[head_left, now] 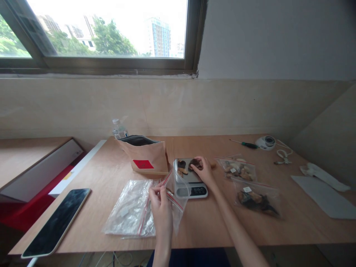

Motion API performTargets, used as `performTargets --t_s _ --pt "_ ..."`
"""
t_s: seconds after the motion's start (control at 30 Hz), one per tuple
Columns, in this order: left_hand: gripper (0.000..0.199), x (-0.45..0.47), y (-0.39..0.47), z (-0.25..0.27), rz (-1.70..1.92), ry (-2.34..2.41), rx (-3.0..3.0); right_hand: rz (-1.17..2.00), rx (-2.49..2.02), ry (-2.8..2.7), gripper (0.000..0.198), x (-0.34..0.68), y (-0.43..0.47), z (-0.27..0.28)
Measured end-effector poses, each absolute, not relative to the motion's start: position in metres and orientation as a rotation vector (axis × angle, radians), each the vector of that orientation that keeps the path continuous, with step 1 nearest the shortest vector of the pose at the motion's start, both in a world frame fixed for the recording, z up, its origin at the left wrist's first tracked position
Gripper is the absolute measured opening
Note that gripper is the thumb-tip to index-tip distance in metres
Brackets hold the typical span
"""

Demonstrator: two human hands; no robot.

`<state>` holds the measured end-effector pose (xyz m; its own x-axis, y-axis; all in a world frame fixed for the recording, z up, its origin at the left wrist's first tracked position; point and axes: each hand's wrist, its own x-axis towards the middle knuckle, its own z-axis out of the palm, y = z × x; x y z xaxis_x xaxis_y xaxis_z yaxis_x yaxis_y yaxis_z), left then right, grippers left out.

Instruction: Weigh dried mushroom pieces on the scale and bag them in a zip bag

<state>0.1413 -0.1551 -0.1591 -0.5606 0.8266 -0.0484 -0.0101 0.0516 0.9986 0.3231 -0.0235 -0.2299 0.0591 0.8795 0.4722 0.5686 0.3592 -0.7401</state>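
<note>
The left hand (161,205) pinches a clear bag (178,213) in its fingers; hold it wide. On the scale (190,178), the right hand's (205,172) fingers pinch a dark dried piece (193,162); a gentle grip should stop it breaking.

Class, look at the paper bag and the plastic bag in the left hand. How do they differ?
The paper bag is brown and opaque, while the plastic bag is see-through. The paper bag stands upright on the table, whereas the plastic bag is held in the left hand. The paper bag bears a red label; the plastic bag has thin red lines. Both bags show some red.
</note>
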Motion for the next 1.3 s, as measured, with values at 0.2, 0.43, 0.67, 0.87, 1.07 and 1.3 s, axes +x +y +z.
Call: performTargets --t_s 0.2,0.43,0.67,0.87,1.07,1.3 --pt "0.028 0.139 -0.155 -0.159 1.572 1.681 0.828 0.557 -1.331 -1.427 0.045 0.326 -0.022 -0.238" --pt "0.027 0.140 -0.155 -0.160 1.576 1.682 0.814 0.622 -1.379 -1.295 0.048 0.323 -0.032 -0.217" --pt "0.022 0.149 -0.154 -0.159 1.604 1.613 0.790 0.779 -1.178 -1.658 0.031 0.287 -0.084 -0.123" --pt "0.022 0.153 -0.158 -0.155 1.612 1.620 0.756 0.729 -1.209 -1.949 0.022 0.258 -0.104 -0.095" --pt "0.022 0.154 -0.160 -0.156 1.637 1.622 0.680 0.818 -1.220 -2.023 0.021 0.251 -0.130 -0.087" --pt "0.020 0.145 -0.159 -0.157 1.680 1.719 0.618 0.678 -1.173 -1.913 0.028 0.269 -0.105 -0.103"
